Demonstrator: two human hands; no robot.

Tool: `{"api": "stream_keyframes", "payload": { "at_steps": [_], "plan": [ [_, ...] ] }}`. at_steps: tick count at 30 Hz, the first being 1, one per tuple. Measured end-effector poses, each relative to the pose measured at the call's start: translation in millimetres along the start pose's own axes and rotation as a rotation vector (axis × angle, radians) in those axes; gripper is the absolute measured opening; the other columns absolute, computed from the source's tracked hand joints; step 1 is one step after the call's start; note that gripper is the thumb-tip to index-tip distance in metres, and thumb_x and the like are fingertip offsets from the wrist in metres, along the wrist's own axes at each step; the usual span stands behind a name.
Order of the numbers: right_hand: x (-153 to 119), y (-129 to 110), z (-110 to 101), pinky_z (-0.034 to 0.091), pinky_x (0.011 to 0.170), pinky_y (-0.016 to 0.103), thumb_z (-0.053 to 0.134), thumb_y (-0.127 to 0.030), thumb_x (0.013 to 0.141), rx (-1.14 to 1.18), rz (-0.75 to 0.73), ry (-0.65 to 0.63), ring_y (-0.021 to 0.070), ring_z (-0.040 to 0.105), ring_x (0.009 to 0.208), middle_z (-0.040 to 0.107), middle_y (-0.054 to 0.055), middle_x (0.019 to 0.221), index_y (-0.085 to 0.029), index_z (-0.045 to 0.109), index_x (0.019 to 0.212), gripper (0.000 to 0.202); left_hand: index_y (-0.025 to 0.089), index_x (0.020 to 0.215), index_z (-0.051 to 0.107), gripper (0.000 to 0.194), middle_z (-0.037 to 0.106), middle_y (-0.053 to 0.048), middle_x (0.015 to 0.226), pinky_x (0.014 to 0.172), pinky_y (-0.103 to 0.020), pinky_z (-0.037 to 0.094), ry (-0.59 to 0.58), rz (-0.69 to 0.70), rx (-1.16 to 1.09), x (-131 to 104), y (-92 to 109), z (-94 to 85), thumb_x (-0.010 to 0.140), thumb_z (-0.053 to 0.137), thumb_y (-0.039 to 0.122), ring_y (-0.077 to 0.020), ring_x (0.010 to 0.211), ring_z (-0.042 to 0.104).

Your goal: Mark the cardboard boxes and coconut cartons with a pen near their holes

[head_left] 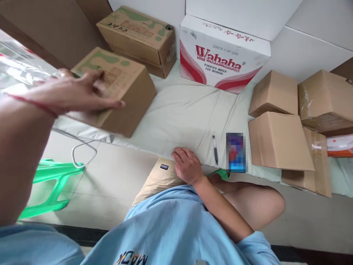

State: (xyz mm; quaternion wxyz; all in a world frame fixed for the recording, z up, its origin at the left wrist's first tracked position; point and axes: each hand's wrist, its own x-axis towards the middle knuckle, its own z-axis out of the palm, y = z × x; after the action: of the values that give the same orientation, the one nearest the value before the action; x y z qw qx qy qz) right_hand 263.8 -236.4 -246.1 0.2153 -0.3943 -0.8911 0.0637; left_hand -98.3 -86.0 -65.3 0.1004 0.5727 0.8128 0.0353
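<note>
My left hand lies over the top of a brown cardboard box with green blotches. Its fingers are spread and the thumb stretches along the near top edge; part of the hand is blurred. The box sits at the left, by the table's front edge. My right hand rests on the front edge of the cloth-covered table, fingers loosely bent and nothing seen in them. To its right lie a black pen and a phone with a pixelated screen.
Another green-blotched box stands behind, marked by hand. A white and red Wahaha carton is against the wall. Several plain boxes crowd the right side. Clear plastic lies at far left, and a green stool is below.
</note>
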Motion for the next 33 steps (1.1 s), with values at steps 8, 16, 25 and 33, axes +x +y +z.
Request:
{"api": "stream_keyframes", "payload": {
  "at_steps": [8,16,25,33],
  "plan": [
    [2,2,2,0.053,0.112,0.04,0.063,-0.018,0.101,0.082,0.022,-0.011,0.0249,0.063,0.133,0.074,0.01,0.145,-0.022,0.072,0.136,0.036,0.035,0.169,0.046,0.129,0.041,-0.03,0.167,0.108,-0.082,0.04,-0.016,0.282,0.178,-127,57,21.3,0.057,0.087,0.083,-0.0696,0.143,0.045],
    [-54,9,-66,0.06,0.079,0.031,0.05,-0.011,0.101,0.358,0.246,0.272,0.0175,0.074,0.086,0.078,0.007,0.096,-0.022,0.077,0.099,0.029,0.035,0.164,0.053,0.122,0.04,-0.029,0.166,0.105,-0.082,0.041,0.057,0.474,0.093,-160,93,42.8,0.057,0.089,0.082,-0.0679,0.141,0.043],
    [-47,56,-116,0.053,0.08,0.036,0.056,-0.041,0.105,-0.152,0.907,-0.154,0.0289,0.076,0.099,0.079,0.016,0.116,-0.016,0.072,0.129,0.038,0.044,0.161,0.055,0.116,0.039,-0.018,0.174,0.119,-0.084,0.029,0.018,0.582,-0.175,-178,119,61.5,0.057,0.094,0.076,-0.0679,0.155,0.029],
    [-13,57,-120,0.045,0.074,0.033,0.06,-0.032,0.099,-0.151,1.039,-0.386,0.0288,0.079,0.09,0.082,0.012,0.092,-0.02,0.077,0.111,0.024,0.035,0.151,0.058,0.072,0.055,-0.014,0.163,0.132,-0.066,0.037,0.184,0.348,-0.549,-186,64,59.9,0.088,0.075,0.064,-0.0423,0.163,0.042]
  ]
}}
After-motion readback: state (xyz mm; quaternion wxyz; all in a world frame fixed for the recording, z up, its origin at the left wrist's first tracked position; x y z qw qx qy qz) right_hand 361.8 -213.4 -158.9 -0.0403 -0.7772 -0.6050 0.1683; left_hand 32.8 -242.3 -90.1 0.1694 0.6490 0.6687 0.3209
